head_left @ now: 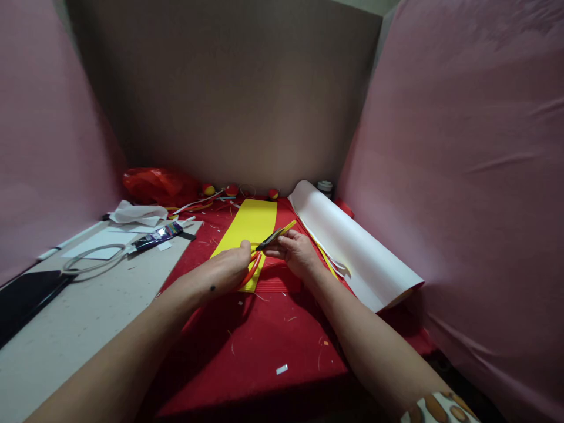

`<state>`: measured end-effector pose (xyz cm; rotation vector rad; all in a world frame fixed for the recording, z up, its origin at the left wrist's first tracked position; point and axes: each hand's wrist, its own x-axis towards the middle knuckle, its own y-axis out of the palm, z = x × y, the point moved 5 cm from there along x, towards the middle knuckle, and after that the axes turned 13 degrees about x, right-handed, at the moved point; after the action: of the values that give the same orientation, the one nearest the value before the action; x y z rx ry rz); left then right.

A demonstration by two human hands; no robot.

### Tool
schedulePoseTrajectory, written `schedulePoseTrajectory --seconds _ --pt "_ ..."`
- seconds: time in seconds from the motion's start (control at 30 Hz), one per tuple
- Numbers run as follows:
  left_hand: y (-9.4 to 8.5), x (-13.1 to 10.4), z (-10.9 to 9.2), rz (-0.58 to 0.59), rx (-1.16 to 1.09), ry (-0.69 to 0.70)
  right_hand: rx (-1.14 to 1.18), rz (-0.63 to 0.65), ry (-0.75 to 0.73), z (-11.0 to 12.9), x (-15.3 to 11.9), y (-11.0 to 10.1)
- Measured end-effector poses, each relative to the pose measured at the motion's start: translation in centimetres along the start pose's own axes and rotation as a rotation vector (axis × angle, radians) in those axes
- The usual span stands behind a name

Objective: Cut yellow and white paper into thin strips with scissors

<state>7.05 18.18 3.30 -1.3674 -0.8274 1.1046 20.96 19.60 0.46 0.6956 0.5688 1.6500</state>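
My left hand [233, 264] is closed around the scissors [251, 272], which have orange-red handles and dark blades. The blades point up and to the right, toward my right hand [300, 254]. Between the fingers of that hand is a small yellow ridged strip [289, 225], its end sticking out past the blades. Whether the blades touch the strip I cannot tell. Below both hands lie a long yellow corrugated sheet [253, 218] and a red corrugated sheet [278, 277], partly hidden by the hands.
A white paper roll [352, 244] lies at the right, thin strips beside it. On the left, a grey board [110, 311] carries a purple packet [158, 236], a cable loop [95, 264] and a black object [33, 299]. A red plastic bag [159, 185] and red-yellow balls [231, 191] sit behind.
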Motion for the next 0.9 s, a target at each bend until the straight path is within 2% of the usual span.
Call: schedulePoseTrajectory --seconds 0.33,0.6,0.7,0.8,0.9 --pt "-0.3 -0.4 0.0 -0.044 0.129 0.163 -0.017 -0.018 0.007 0.0 -0.1 -0.1" --pt "-0.1 0.0 1.0 -0.012 -0.062 0.044 0.026 -0.117 -0.083 1.8 0.3 -1.2" --pt "-0.3 -0.1 0.7 0.005 -0.089 0.045 0.03 -0.116 -0.073 1.7 0.4 -1.3" --pt "-0.1 -0.1 0.7 0.053 -0.204 -0.039 0.029 -0.109 -0.068 1.4 0.3 -1.1" --pt "0.2 0.1 0.7 0.051 -0.248 -0.082 0.009 -0.078 -0.045 1.2 0.1 -0.7"
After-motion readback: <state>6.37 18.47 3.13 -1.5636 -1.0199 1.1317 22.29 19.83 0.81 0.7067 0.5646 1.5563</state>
